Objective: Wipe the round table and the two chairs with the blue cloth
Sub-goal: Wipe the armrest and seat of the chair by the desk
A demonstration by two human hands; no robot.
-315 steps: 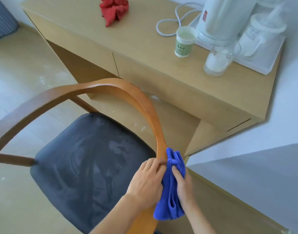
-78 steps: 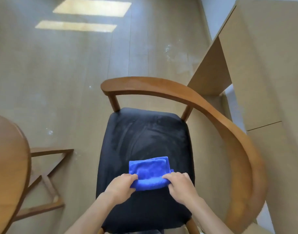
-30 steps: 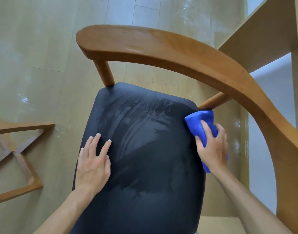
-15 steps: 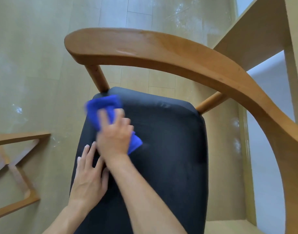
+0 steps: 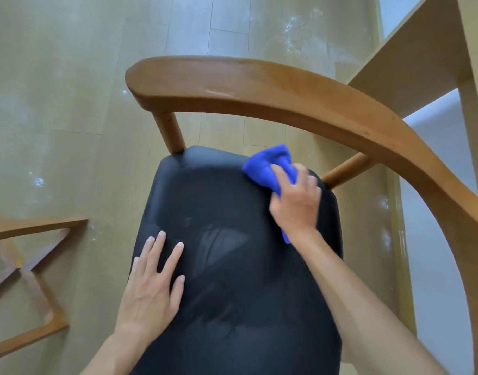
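Observation:
A wooden chair with a curved backrest [image 5: 259,87] and a black padded seat [image 5: 232,266] fills the view from above. The blue cloth [image 5: 270,165] lies bunched on the seat's far right corner. My right hand [image 5: 296,201] presses on it, fingers curled over the fabric. My left hand [image 5: 151,282] rests flat on the seat's left side with fingers spread. Damp streaks show on the seat between my hands.
Wooden table legs [image 5: 29,266] cross on the floor at the left. A light wooden desk [image 5: 421,63] stands at the upper right, close behind the chair's backrest. Pale wood floor [image 5: 70,104] surrounds the chair.
My right hand has swept the blue cloth from the seat's far left corner across to its far right corner. My left hand stays flat on the seat.

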